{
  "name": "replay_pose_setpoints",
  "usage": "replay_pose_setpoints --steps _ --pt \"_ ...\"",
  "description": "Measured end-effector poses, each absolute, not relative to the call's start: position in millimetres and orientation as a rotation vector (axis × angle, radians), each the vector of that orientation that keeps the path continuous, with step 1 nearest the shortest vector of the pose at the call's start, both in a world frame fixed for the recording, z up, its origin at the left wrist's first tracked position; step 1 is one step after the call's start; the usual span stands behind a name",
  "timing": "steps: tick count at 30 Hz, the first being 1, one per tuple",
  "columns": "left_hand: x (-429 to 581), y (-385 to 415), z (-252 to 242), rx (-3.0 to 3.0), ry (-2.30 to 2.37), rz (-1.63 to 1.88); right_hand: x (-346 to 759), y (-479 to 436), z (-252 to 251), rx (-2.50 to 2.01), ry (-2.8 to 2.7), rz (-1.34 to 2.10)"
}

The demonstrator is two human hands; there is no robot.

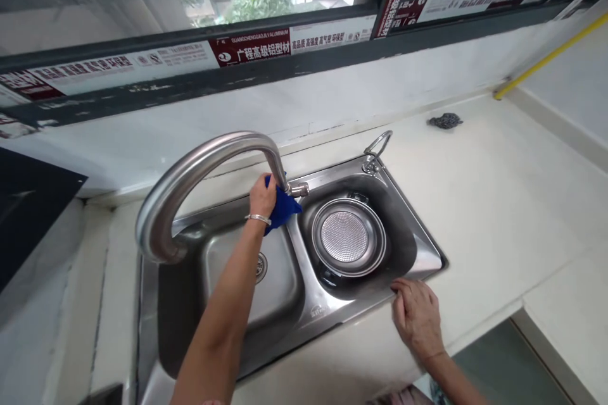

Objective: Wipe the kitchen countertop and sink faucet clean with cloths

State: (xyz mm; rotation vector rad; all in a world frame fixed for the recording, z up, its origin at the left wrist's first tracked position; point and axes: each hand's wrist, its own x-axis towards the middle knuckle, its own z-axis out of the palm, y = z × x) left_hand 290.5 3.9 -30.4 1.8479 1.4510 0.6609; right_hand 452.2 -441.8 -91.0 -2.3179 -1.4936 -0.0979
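Observation:
My left hand is closed on a blue cloth, which hangs beside the spout end of the curved steel faucet, over the sink's back edge and divider. A bracelet is on that wrist. My right hand rests on the front right rim of the double steel sink, its fingers bent over the edge; whether they hold anything is hidden. In the right basin sits a round steel pan with a perforated bottom and dark handles. The left basin has a drain partly behind my left forearm.
A small metal fixture stands at the sink's back right corner. A dark scouring pad lies on the white counter near the wall. A yellow pipe runs along the right corner. Behind the sink is a window frame.

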Motion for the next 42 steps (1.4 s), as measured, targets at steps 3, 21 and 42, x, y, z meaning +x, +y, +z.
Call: replay_pose_setpoints --steps 3,21,42 --pt "295 -20 -36 1.753 1.506 0.915 452 -442 -93 -2.314 -1.489 -0.126" --pt "302 -97 -95 1.983 1.401 0.881 455 -444 -94 -2.303 -1.532 -0.156" --pt "302 -77 -54 1.328 1.426 1.367 455 -444 -94 -2.311 -1.529 -0.131"
